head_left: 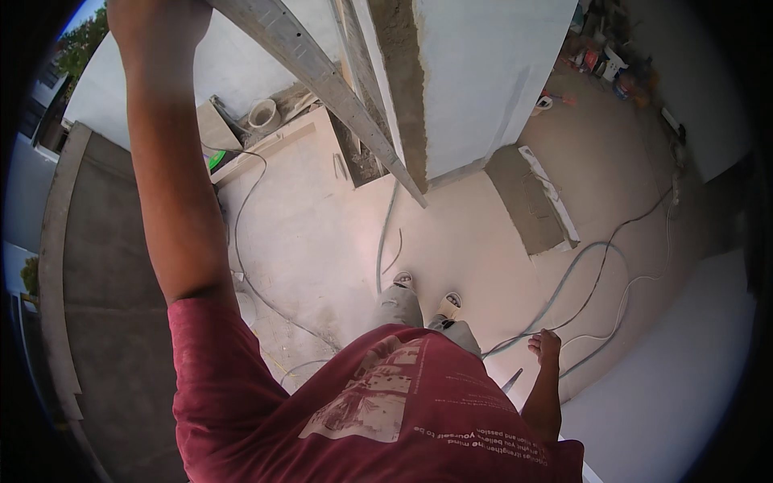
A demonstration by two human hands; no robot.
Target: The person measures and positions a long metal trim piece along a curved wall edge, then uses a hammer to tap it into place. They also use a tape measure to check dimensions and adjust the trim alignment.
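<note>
My left arm reaches up at the left, and my left hand is cut off by the upper edge. It is closed against the upper part of a long grey metal straightedge; most of its fingers are out of view. The bar slants down to the right, its low end in front of a wall corner with a strip of rough mortar. Low on my right side, my right hand has its fingers curled in. What they hold, if anything, is hidden. A pointed grey blade shows between that arm and my shirt.
Hoses and cables loop over the pale floor around my feet. A grey cement patch with a white-edged strip lies right of the wall. A bucket stands at the back left; clutter lies far right. A low wall runs along the left.
</note>
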